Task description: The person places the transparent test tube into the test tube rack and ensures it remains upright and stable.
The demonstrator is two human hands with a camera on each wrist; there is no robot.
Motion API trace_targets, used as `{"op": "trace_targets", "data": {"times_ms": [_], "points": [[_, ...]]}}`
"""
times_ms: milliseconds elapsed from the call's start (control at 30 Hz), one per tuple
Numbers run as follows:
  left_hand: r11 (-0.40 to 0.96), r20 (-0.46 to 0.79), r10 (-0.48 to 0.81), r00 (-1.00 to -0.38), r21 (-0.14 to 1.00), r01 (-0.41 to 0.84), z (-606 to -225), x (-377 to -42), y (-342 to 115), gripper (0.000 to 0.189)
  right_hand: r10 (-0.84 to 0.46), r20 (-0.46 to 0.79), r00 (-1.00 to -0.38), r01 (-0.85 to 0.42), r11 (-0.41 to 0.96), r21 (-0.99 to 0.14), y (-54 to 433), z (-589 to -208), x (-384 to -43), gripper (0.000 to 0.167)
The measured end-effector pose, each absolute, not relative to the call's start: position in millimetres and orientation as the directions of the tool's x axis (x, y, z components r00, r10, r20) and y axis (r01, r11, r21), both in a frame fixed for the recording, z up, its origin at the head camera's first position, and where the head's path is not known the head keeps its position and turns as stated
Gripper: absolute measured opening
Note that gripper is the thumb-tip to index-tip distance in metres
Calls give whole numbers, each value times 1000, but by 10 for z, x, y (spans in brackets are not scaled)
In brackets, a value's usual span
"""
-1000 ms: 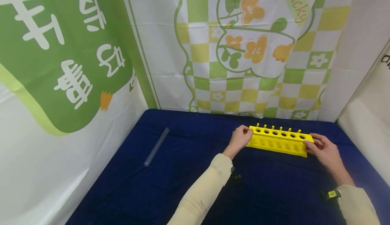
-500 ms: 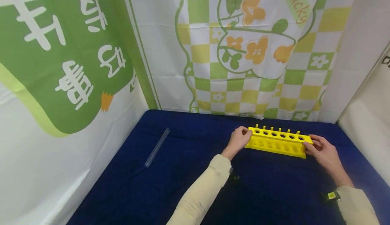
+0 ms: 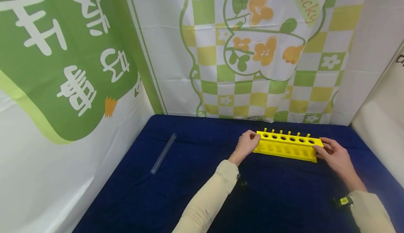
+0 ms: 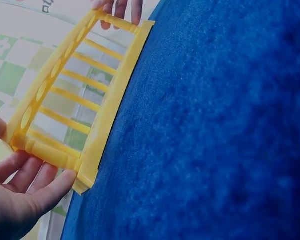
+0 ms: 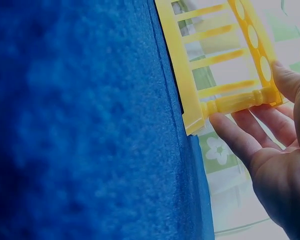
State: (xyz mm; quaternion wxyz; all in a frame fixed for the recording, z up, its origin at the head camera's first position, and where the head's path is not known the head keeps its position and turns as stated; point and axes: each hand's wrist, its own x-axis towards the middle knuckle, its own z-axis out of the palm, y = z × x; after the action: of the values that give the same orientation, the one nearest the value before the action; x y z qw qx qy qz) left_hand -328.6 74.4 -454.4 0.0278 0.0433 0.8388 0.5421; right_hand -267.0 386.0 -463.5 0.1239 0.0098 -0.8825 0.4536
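Observation:
A yellow test tube rack (image 3: 285,147) stands upright toward the back right of the dark blue cloth, its row of round holes facing up and a row of pegs along its far side. My left hand (image 3: 246,144) grips its left end, thumb at the top plate and fingers at the end post (image 4: 49,154). At the other end my right hand (image 3: 337,157) holds the rack the same way, its fingers against the right post (image 5: 237,102). No tube sits in the holes. Far to the left, a clear test tube (image 3: 163,154) lies on the cloth.
The blue cloth (image 3: 189,198) covers the table. A printed curtain (image 3: 208,61) hangs right behind its back edge, and another curtain (image 3: 104,177) runs along the left side. A pale curtain (image 3: 382,131) closes off the right.
Both hands keep their hold on the rack, which sits almost where it was, a touch further left. The test tube lies as before; the head view shifts very slightly.

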Motion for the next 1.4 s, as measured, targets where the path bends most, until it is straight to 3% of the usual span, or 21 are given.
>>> {"op": "trace_targets", "data": {"times_ms": [1400], "points": [[428, 1, 138, -990, 902, 60, -4494, -3280, 426, 30, 81, 226, -971, -137, 585, -799, 3579, -4627, -2661, 68]]}}
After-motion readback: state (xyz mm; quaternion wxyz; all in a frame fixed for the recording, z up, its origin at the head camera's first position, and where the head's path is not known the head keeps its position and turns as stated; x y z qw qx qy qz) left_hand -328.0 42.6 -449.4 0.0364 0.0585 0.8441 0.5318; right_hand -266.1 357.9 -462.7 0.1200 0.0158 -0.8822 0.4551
